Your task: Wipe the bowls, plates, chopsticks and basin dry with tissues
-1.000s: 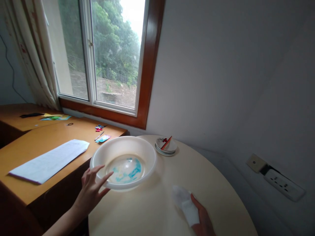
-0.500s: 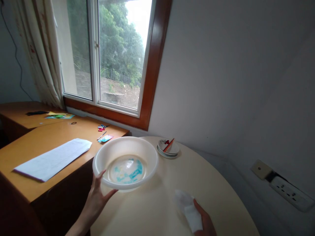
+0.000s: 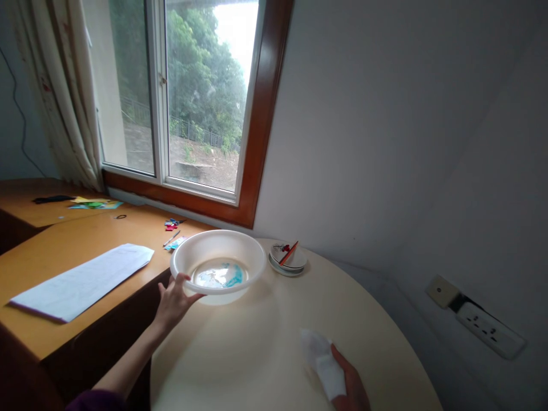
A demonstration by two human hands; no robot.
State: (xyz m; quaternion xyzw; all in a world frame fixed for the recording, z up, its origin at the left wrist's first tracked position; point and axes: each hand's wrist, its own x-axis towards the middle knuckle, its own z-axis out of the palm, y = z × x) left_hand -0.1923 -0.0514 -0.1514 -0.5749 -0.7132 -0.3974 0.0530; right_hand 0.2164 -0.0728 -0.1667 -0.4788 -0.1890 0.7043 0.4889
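White translucent plastic, the basin point(image 3: 253, 257) now sits farther up the frame than it did a second ago, closer to the window point(image 3: 192, 97) and just beside the small stacked dishes point(image 3: 287, 261) with a red stick point(image 3: 289, 252) across them. The left hand point(image 3: 173, 299) has changed too: it was spread open at the near rim, and now it grips that rim at the basin's lower left, thumb hooked over the edge and fingers against the outer wall. So the basin has been pushed away across the round cream worktop point(image 3: 257, 359), and a wider stretch of that surface now lies between the basin and the white cloth point(image 3: 321, 359).

The right hand point(image 3: 353, 391) has barely shifted. It stays at the lower right of the frame, closed about the cloth and pressing it to the worktop; its fingers are hidden beneath the fabric.

The basin is wide and shallow with a rolled rim. It looks level or nearly so; whether its base is fully down I cannot tell. Blue-green patches show on its bottom, print or residue. To the left, a paper sheet point(image 3: 81, 279) lies on the wooden desk point(image 3: 85, 240).
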